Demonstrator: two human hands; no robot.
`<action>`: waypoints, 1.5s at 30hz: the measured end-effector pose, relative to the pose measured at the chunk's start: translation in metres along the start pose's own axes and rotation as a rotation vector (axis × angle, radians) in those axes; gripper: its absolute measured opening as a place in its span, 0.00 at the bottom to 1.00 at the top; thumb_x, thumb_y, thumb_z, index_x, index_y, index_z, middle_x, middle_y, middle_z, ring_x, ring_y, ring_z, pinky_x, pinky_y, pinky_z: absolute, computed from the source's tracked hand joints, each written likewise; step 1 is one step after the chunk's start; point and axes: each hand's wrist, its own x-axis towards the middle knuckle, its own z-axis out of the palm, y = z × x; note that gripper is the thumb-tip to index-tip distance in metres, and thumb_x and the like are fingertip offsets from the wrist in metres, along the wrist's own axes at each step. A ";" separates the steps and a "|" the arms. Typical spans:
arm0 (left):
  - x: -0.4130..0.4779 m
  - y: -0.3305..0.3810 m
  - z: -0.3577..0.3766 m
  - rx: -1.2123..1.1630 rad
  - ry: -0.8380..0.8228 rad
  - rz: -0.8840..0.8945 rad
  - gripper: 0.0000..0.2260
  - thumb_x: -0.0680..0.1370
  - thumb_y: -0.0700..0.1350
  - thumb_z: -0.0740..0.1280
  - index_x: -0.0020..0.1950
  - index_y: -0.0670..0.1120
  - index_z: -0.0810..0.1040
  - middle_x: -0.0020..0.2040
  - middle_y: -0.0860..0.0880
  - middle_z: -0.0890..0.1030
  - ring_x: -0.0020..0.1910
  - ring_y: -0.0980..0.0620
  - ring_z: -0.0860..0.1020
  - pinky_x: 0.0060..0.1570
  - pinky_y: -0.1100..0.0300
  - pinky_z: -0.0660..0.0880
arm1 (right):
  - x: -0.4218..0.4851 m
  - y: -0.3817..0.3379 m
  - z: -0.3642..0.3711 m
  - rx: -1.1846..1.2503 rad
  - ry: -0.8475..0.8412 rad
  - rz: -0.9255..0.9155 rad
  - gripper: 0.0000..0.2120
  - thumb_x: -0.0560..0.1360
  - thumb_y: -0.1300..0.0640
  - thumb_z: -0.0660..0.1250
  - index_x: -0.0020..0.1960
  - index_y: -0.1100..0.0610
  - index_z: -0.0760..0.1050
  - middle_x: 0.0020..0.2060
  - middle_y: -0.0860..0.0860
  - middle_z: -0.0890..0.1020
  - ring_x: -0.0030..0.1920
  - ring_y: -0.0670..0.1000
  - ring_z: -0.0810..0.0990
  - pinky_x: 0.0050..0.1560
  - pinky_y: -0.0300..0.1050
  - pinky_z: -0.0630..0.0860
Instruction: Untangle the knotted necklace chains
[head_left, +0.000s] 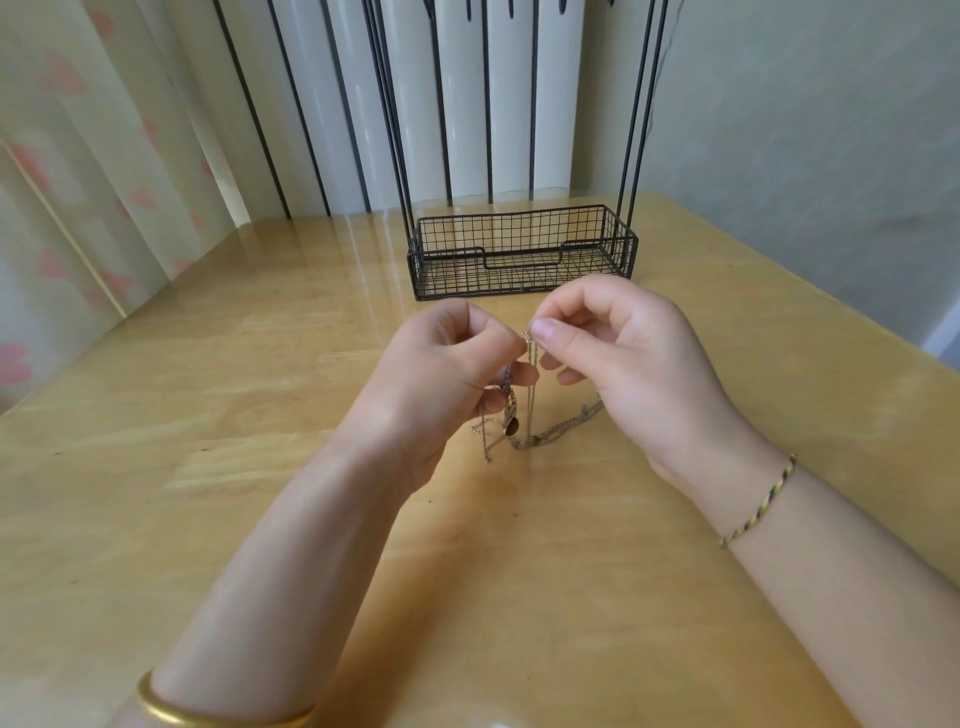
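Thin metal necklace chains (530, 415) hang in a tangle between my two hands above the wooden table (208, 415). My left hand (441, 374) pinches the chains near the top with thumb and forefinger, and a small dark round pendant (511, 427) dangles below it. My right hand (623, 364) pinches the same strands right beside the left fingertips. A further strand runs from the low tangle up to the right, under my right palm. The lowest loops touch or nearly touch the tabletop.
A black wire basket (522, 254) with tall black upright rods stands on the table just beyond my hands. Curtains hang at the left, and a wall is at the right. The table's right edge runs diagonally past my right wrist.
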 end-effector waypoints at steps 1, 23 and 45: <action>0.000 0.000 0.000 0.014 -0.008 0.006 0.06 0.76 0.36 0.64 0.40 0.43 0.71 0.26 0.54 0.76 0.33 0.57 0.79 0.32 0.63 0.70 | 0.000 0.000 0.000 0.035 -0.005 0.031 0.08 0.74 0.65 0.66 0.39 0.55 0.76 0.35 0.47 0.78 0.38 0.47 0.77 0.38 0.39 0.75; 0.001 -0.001 0.001 0.061 0.066 0.017 0.05 0.76 0.37 0.64 0.41 0.44 0.75 0.32 0.52 0.75 0.30 0.55 0.76 0.33 0.61 0.72 | -0.001 0.000 0.003 -0.128 0.098 -0.046 0.07 0.72 0.62 0.70 0.37 0.53 0.79 0.32 0.45 0.80 0.35 0.46 0.79 0.39 0.40 0.77; 0.000 0.000 -0.001 -0.009 -0.066 -0.089 0.05 0.76 0.38 0.66 0.41 0.44 0.76 0.29 0.52 0.73 0.27 0.56 0.71 0.29 0.65 0.70 | -0.001 0.000 0.005 -0.019 0.020 0.073 0.08 0.76 0.63 0.63 0.40 0.55 0.74 0.34 0.48 0.76 0.34 0.44 0.75 0.35 0.40 0.76</action>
